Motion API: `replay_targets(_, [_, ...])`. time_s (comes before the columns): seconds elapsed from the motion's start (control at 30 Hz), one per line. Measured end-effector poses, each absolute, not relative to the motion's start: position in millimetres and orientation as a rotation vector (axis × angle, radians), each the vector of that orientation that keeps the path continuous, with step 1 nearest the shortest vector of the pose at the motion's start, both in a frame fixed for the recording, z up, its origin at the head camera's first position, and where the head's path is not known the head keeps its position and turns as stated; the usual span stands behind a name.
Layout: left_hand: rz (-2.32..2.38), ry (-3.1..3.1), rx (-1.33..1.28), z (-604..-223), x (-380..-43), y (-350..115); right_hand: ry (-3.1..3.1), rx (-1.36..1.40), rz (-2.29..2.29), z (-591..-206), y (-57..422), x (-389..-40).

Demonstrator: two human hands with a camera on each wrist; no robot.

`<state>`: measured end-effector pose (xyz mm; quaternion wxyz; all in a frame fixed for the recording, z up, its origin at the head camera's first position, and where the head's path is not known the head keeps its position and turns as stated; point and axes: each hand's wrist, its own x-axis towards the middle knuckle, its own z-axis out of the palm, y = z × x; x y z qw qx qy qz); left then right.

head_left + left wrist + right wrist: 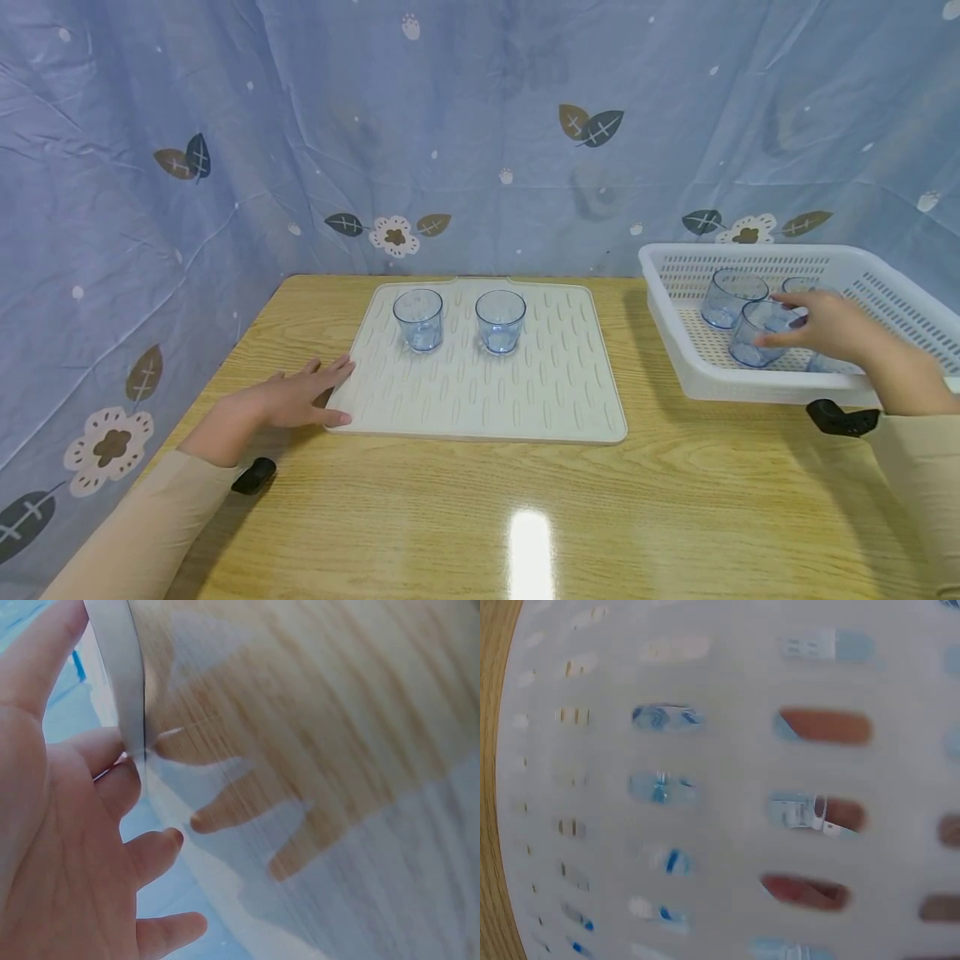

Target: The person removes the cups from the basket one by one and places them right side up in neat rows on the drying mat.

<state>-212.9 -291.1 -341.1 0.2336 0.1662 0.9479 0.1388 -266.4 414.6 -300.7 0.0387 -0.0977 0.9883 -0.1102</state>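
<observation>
My left hand lies at the left edge of a pale ribbed drying mat, fingertips on its rim and thumb at the near corner. In the left wrist view its fingers are beside the mat's edge. Two clear bluish drinking glasses, a left one and a right one, stand upright toward the back of the mat. Inside a white basket, my right hand holds a drinking glass near its rim, thumb in front and fingers behind. The basket's slotted wall hides most of this hand in the right wrist view.
More glasses share the basket, one behind and others partly hidden by the right hand. Wooden tabletop runs between mat and basket and along the front. A blue patterned curtain hangs behind and at the left.
</observation>
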Motion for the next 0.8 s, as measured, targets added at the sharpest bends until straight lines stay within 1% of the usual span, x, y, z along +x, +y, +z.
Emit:
replay_targets(0.5, [0.367,2.613,0.468,-341.2,-212.6,-290.4,2.905,-0.203,-0.555,-306.3,411.8,-274.9])
replay_targets(0.8, [0.370,2.615,0.468,-343.3,-213.2,-292.2,2.850,-0.231,-0.657,-311.5,408.5,-277.0])
